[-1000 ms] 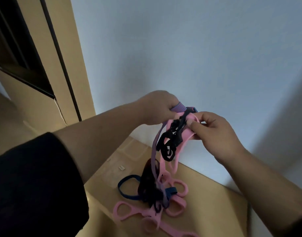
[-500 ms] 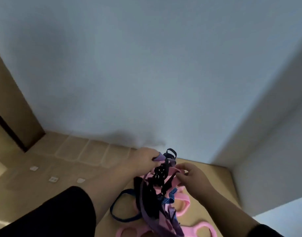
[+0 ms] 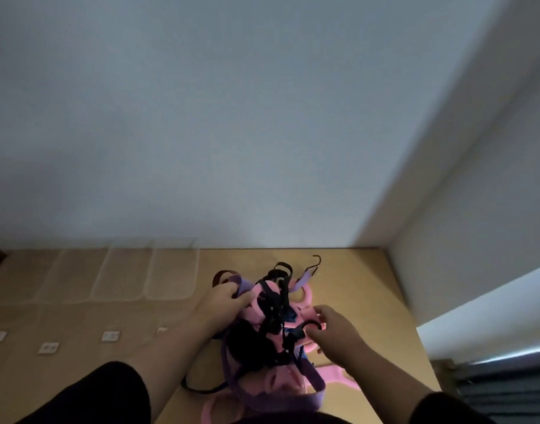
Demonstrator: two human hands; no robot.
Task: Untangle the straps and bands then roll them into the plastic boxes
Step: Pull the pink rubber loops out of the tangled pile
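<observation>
A tangled bundle of pink bands, purple straps and black cords sits low over the wooden table. My left hand grips the bundle's upper left, fingers curled round pink and purple bands. My right hand pinches a black cord at the bundle's right side. A black hook sticks out at the top. Clear plastic boxes stand in a row along the wall, left of the bundle.
Small white labels lie on the table in front of the boxes. A white wall rises behind the table, and a wall corner closes in on the right. Dark slats show at the lower right.
My view has tilted downward, so the table and the row of boxes show more fully. Both hands have lowered the bundle toward the table, and my right hand has shifted to a lower black cord.
</observation>
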